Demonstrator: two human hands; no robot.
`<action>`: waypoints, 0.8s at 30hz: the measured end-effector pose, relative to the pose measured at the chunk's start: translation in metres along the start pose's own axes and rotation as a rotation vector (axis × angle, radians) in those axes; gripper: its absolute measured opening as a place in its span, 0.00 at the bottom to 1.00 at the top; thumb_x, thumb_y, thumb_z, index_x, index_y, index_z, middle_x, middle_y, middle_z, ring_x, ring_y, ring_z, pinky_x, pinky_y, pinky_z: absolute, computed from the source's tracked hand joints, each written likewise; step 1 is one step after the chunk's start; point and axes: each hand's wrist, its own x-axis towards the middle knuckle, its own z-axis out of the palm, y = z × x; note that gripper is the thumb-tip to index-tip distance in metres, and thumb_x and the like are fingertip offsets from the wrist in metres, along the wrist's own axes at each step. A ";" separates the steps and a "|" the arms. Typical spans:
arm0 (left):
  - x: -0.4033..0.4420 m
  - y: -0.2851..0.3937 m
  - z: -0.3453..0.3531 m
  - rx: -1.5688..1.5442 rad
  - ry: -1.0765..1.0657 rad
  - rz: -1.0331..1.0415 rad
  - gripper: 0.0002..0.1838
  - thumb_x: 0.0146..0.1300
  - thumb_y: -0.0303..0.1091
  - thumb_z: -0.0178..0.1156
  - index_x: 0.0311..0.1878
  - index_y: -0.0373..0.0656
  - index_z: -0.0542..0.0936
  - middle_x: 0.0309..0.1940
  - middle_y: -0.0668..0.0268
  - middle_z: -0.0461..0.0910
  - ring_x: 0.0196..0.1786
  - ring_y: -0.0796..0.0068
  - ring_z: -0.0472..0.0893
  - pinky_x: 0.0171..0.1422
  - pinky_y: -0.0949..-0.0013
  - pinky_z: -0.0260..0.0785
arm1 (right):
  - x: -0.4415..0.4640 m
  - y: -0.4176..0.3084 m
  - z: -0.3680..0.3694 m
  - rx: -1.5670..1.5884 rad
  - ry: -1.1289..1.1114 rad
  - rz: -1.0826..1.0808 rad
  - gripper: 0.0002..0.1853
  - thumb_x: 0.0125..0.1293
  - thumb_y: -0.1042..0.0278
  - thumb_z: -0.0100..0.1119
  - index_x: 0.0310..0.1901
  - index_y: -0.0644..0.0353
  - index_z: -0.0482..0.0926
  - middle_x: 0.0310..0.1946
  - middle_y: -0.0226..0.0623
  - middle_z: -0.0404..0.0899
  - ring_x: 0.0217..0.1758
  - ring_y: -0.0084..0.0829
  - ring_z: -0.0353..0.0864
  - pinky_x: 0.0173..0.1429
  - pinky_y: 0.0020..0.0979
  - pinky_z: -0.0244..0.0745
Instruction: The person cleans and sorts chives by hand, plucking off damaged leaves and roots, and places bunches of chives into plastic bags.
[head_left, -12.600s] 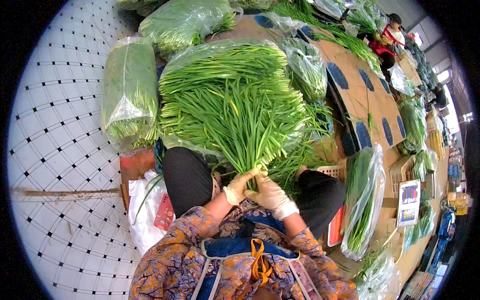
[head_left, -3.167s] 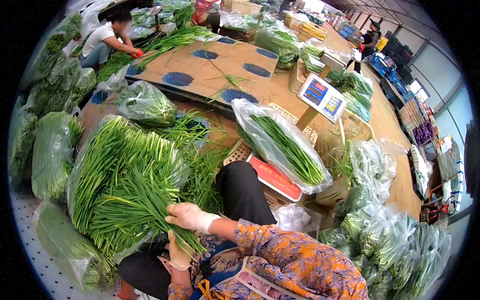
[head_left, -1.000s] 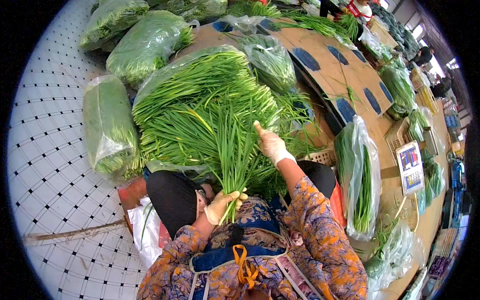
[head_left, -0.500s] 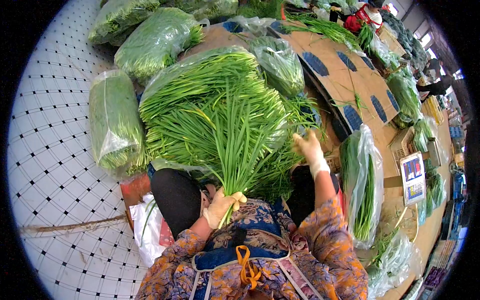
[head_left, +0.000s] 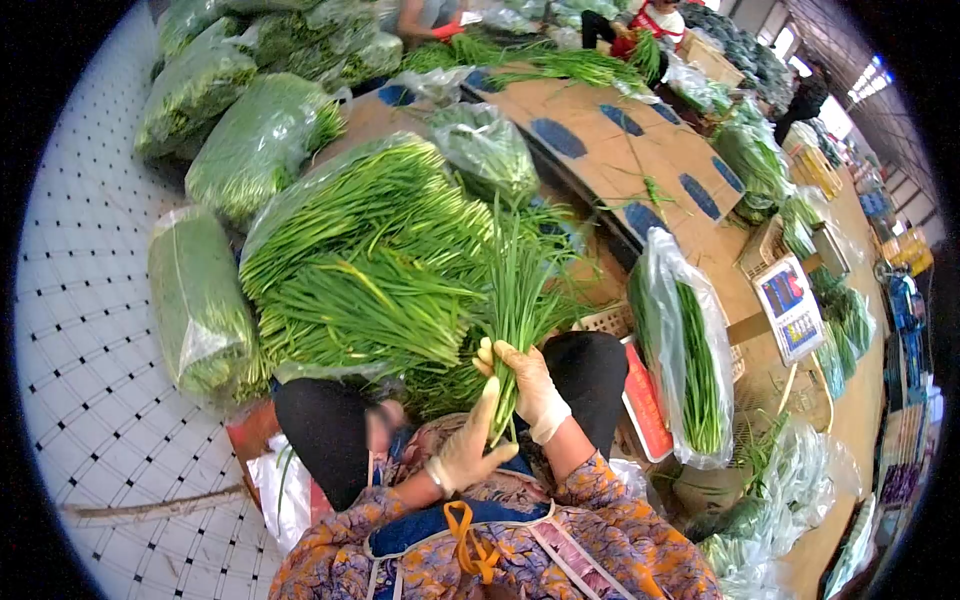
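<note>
The right hand (head_left: pixel 524 384) is gripping a bunch of greens (head_left: pixel 514 300) between 2 knees (head_left: pixel 604 372), leaves (head_left: pixel 509 258) pointing to 12 o'clock; the left hand (head_left: pixel 470 440) is lying wide beside the stems (head_left: pixel 504 408). With 1 hand holding, outer stems could be slipping loose.

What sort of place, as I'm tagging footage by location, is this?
Probably a vegetable-packing shed or wholesale market: there's a large heap of long greens, a bagged bunch beside the person, and a weighing scale.

Patterned orange sleeves (head_left: pixel 640 525) go with black trousers (head_left: pixel 608 368) and pale gloves (head_left: pixel 540 398).
</note>
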 end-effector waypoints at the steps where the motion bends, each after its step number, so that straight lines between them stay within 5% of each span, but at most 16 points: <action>1: -0.001 0.004 -0.001 -0.041 -0.018 0.044 0.48 0.57 0.42 0.58 0.66 0.31 0.35 0.65 0.41 0.42 0.69 0.50 0.46 0.70 0.63 0.43 | -0.004 -0.009 -0.004 0.064 -0.013 -0.007 0.09 0.61 0.73 0.53 0.41 0.67 0.73 0.36 0.38 0.78 0.34 0.27 0.78 0.39 0.26 0.76; 3: -0.007 -0.004 0.002 -0.237 0.002 -0.043 0.43 0.59 0.47 0.55 0.66 0.34 0.44 0.63 0.46 0.53 0.57 0.59 0.69 0.58 0.66 0.63 | -0.006 -0.027 -0.022 -0.012 -0.046 -0.033 0.10 0.61 0.72 0.52 0.43 0.66 0.72 0.37 0.36 0.78 0.33 0.24 0.78 0.35 0.22 0.76; 5: 0.000 -0.013 -0.008 -0.015 -0.022 -0.077 0.35 0.60 0.46 0.54 0.64 0.37 0.54 0.60 0.50 0.59 0.50 0.64 0.74 0.52 0.68 0.68 | -0.013 -0.044 -0.036 -0.066 -0.104 -0.088 0.10 0.62 0.71 0.52 0.44 0.64 0.72 0.36 0.35 0.78 0.31 0.22 0.77 0.33 0.21 0.75; 7: 0.018 -0.013 -0.013 -0.033 0.016 -0.042 0.25 0.60 0.39 0.54 0.57 0.38 0.66 0.56 0.53 0.66 0.52 0.62 0.73 0.55 0.67 0.66 | -0.024 -0.063 -0.041 -0.092 -0.088 -0.123 0.13 0.62 0.69 0.52 0.47 0.63 0.72 0.36 0.34 0.78 0.29 0.19 0.74 0.32 0.19 0.74; 13: 0.137 0.019 -0.002 0.240 -0.001 0.285 0.20 0.58 0.37 0.54 0.52 0.38 0.69 0.51 0.52 0.70 0.55 0.55 0.70 0.60 0.62 0.60 | -0.073 -0.132 -0.052 -0.429 -0.212 -0.289 0.19 0.61 0.64 0.55 0.52 0.60 0.68 0.31 0.29 0.76 0.23 0.15 0.69 0.26 0.16 0.65; 15: 0.185 0.028 0.016 0.184 -0.098 0.002 0.19 0.57 0.37 0.56 0.50 0.38 0.69 0.46 0.52 0.72 0.48 0.56 0.73 0.55 0.60 0.64 | -0.092 -0.153 -0.051 -0.434 -0.204 -0.350 0.21 0.61 0.64 0.56 0.54 0.60 0.66 0.30 0.29 0.76 0.23 0.15 0.69 0.27 0.18 0.66; 16: 0.227 0.003 0.028 0.576 -0.194 0.542 0.18 0.58 0.39 0.56 0.47 0.39 0.70 0.39 0.57 0.74 0.41 0.63 0.74 0.48 0.63 0.67 | -0.099 -0.162 -0.052 -0.636 -0.151 -0.403 0.22 0.61 0.64 0.56 0.55 0.60 0.65 0.31 0.29 0.75 0.26 0.18 0.70 0.30 0.21 0.68; 17: 0.246 0.017 0.036 0.184 -0.376 0.236 0.17 0.60 0.39 0.53 0.48 0.40 0.71 0.43 0.59 0.73 0.44 0.65 0.73 0.50 0.63 0.66 | -0.102 -0.170 -0.057 -0.839 -0.095 -0.451 0.24 0.61 0.64 0.57 0.57 0.60 0.63 0.32 0.29 0.75 0.29 0.20 0.72 0.34 0.23 0.70; 18: 0.264 0.031 0.044 -0.506 -0.405 -0.190 0.16 0.63 0.40 0.50 0.49 0.41 0.71 0.47 0.61 0.73 0.47 0.66 0.73 0.52 0.63 0.66 | -0.098 -0.174 -0.069 -1.020 -0.158 -0.765 0.28 0.58 0.67 0.58 0.59 0.59 0.61 0.37 0.34 0.75 0.38 0.31 0.76 0.44 0.28 0.70; 19: 0.282 0.045 0.052 -0.897 -0.263 -0.525 0.16 0.65 0.40 0.47 0.50 0.42 0.72 0.51 0.63 0.72 0.50 0.68 0.72 0.54 0.63 0.65 | -0.100 -0.179 -0.077 -1.020 -0.139 -0.780 0.28 0.58 0.67 0.58 0.59 0.59 0.61 0.37 0.34 0.75 0.38 0.31 0.76 0.44 0.28 0.70; 21: 0.300 0.049 0.071 -1.204 -0.182 -0.588 0.15 0.65 0.40 0.47 0.49 0.43 0.72 0.49 0.64 0.73 0.47 0.70 0.73 0.50 0.65 0.67 | -0.105 -0.191 -0.093 -1.328 0.045 -0.940 0.31 0.55 0.70 0.59 0.61 0.58 0.60 0.42 0.42 0.74 0.47 0.40 0.74 0.50 0.30 0.68; 22: 0.307 0.049 0.080 -1.290 -0.151 -0.558 0.15 0.65 0.40 0.47 0.49 0.43 0.72 0.49 0.64 0.74 0.45 0.71 0.73 0.48 0.66 0.68 | -0.102 -0.193 -0.106 -1.400 0.090 -1.012 0.32 0.54 0.74 0.58 0.61 0.57 0.59 0.41 0.47 0.74 0.45 0.45 0.74 0.46 0.32 0.70; 24: 0.316 0.050 0.094 -1.393 -0.084 -0.494 0.14 0.65 0.40 0.47 0.48 0.43 0.73 0.47 0.65 0.75 0.41 0.73 0.74 0.44 0.68 0.69 | -0.089 -0.188 -0.153 -1.522 0.188 -0.895 0.32 0.54 0.73 0.58 0.62 0.57 0.58 0.41 0.46 0.74 0.45 0.45 0.74 0.46 0.35 0.70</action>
